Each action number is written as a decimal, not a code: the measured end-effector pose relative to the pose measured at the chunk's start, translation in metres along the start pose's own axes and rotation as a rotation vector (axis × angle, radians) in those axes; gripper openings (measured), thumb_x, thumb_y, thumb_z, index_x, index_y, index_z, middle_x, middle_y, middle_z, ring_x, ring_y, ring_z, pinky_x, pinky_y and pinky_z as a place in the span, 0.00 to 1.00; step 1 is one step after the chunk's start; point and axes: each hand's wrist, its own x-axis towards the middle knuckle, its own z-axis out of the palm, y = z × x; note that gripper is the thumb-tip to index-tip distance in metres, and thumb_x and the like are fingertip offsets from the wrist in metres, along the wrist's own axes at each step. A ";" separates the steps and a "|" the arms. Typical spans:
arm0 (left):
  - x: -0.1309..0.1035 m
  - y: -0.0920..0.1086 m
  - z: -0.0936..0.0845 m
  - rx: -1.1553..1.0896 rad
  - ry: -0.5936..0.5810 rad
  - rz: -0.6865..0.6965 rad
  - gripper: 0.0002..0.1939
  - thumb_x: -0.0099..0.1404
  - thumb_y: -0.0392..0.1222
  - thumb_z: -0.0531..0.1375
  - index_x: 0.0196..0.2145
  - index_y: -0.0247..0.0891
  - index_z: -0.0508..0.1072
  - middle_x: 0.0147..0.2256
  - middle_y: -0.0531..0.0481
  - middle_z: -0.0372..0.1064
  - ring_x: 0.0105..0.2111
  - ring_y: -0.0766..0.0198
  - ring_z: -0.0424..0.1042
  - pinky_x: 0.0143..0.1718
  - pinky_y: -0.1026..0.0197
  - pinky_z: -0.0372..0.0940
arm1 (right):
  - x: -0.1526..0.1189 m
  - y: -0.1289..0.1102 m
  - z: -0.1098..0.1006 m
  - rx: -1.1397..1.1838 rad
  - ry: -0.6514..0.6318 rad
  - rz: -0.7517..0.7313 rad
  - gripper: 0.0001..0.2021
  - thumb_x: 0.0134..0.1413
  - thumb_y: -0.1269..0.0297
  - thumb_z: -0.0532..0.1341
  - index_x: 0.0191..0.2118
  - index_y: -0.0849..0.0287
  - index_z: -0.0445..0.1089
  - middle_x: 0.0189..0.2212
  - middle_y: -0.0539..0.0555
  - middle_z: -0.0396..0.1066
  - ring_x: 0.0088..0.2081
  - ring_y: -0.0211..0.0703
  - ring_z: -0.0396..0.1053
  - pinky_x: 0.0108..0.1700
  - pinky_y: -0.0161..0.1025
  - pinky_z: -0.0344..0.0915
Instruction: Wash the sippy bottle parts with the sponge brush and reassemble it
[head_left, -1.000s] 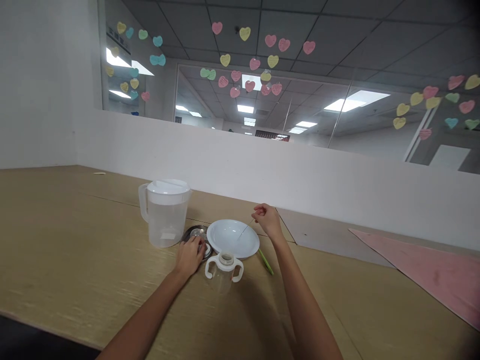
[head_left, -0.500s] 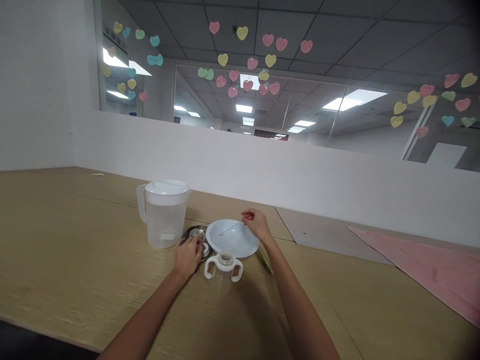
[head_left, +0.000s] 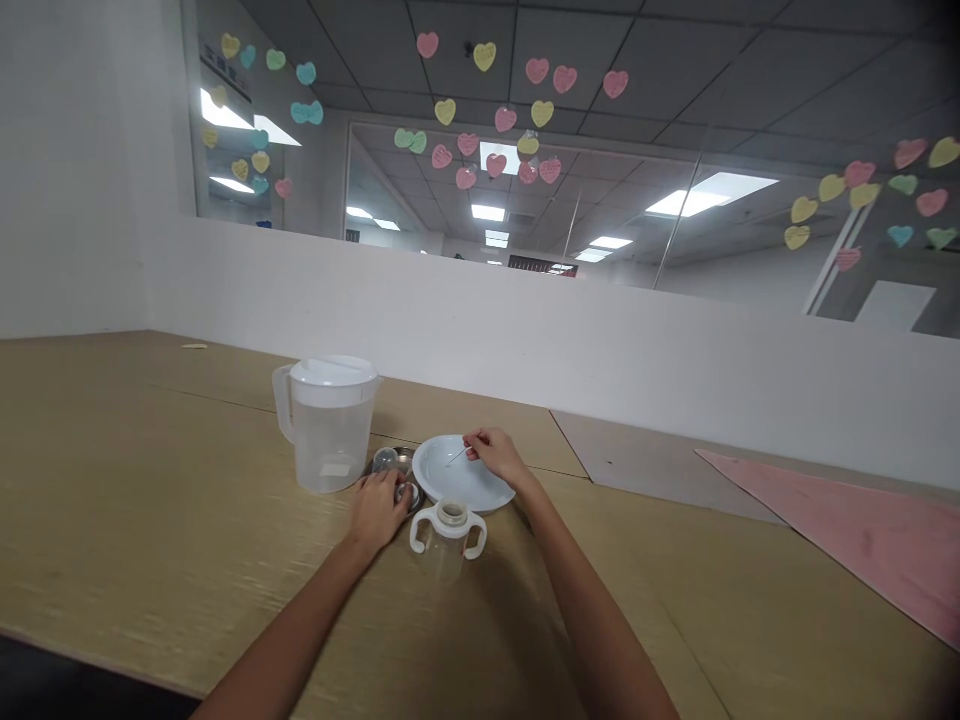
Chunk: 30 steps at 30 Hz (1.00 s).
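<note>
While the right hand (head_left: 493, 452) pinches a thin rod (head_left: 457, 457) between its fingertips, the rod's free end is positioned over the white bowl (head_left: 477, 490). The left hand (head_left: 379, 510) is at the metal tray (head_left: 407, 457) left of the bowl, fingers bent beside a white ring (head_left: 410, 494); whether it grips anything cannot be determined. The two-handled bottle (head_left: 448, 532) stands upright and open in front of the bowl. The lidded pitcher (head_left: 334, 430) stands on the surface (head_left: 187, 480), farther left of the bowl
</note>
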 end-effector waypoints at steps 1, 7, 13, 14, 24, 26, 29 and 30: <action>0.000 0.000 0.000 0.003 -0.004 0.009 0.14 0.62 0.45 0.48 0.34 0.36 0.69 0.35 0.45 0.71 0.39 0.56 0.67 0.41 0.57 0.57 | 0.000 -0.001 0.000 -0.005 0.006 -0.008 0.10 0.52 0.69 0.52 0.28 0.66 0.69 0.26 0.55 0.71 0.24 0.35 0.68 0.29 0.31 0.65; 0.001 -0.002 -0.001 0.061 0.008 -0.030 0.22 0.65 0.50 0.43 0.32 0.36 0.72 0.35 0.44 0.71 0.39 0.56 0.67 0.41 0.57 0.57 | -0.002 -0.008 -0.008 -0.057 0.106 -0.048 0.13 0.58 0.66 0.46 0.34 0.65 0.66 0.26 0.54 0.69 0.23 0.33 0.66 0.27 0.30 0.63; 0.003 -0.005 0.001 0.063 -0.044 -0.051 0.24 0.67 0.47 0.40 0.31 0.35 0.72 0.36 0.42 0.71 0.40 0.56 0.67 0.42 0.57 0.57 | -0.006 -0.003 -0.006 -0.142 0.042 -0.029 0.13 0.56 0.67 0.48 0.29 0.64 0.66 0.20 0.52 0.67 0.18 0.33 0.63 0.22 0.29 0.58; 0.003 -0.005 0.002 0.065 -0.048 -0.052 0.24 0.67 0.46 0.40 0.31 0.34 0.72 0.36 0.42 0.71 0.40 0.56 0.67 0.42 0.57 0.57 | -0.006 -0.002 -0.006 -0.152 0.033 -0.028 0.13 0.56 0.67 0.48 0.29 0.64 0.67 0.20 0.51 0.67 0.18 0.33 0.63 0.22 0.29 0.58; 0.000 -0.006 -0.006 0.127 -0.090 -0.131 0.13 0.56 0.34 0.51 0.36 0.36 0.73 0.38 0.43 0.72 0.44 0.50 0.64 0.44 0.52 0.54 | -0.006 -0.003 -0.008 -0.189 0.017 -0.007 0.14 0.57 0.67 0.47 0.30 0.65 0.67 0.21 0.52 0.68 0.19 0.33 0.64 0.22 0.29 0.58; 0.000 -0.006 -0.007 0.130 -0.100 -0.154 0.13 0.54 0.35 0.52 0.35 0.38 0.73 0.38 0.43 0.72 0.44 0.50 0.64 0.43 0.52 0.54 | -0.006 -0.004 -0.008 -0.190 0.011 -0.003 0.14 0.56 0.67 0.47 0.30 0.65 0.67 0.21 0.53 0.68 0.19 0.33 0.64 0.22 0.29 0.58; 0.001 -0.006 -0.008 0.125 -0.116 -0.194 0.13 0.53 0.34 0.53 0.36 0.39 0.73 0.36 0.44 0.72 0.42 0.51 0.66 0.41 0.53 0.55 | -0.006 -0.004 -0.008 -0.201 0.011 -0.004 0.13 0.56 0.67 0.47 0.30 0.65 0.67 0.21 0.53 0.68 0.19 0.33 0.64 0.22 0.29 0.58; 0.001 -0.006 -0.009 0.126 -0.119 -0.207 0.14 0.53 0.34 0.53 0.36 0.39 0.72 0.35 0.44 0.72 0.41 0.51 0.66 0.41 0.53 0.55 | -0.006 -0.004 -0.008 -0.206 0.013 -0.006 0.13 0.56 0.68 0.48 0.30 0.65 0.67 0.21 0.53 0.68 0.19 0.33 0.64 0.22 0.28 0.58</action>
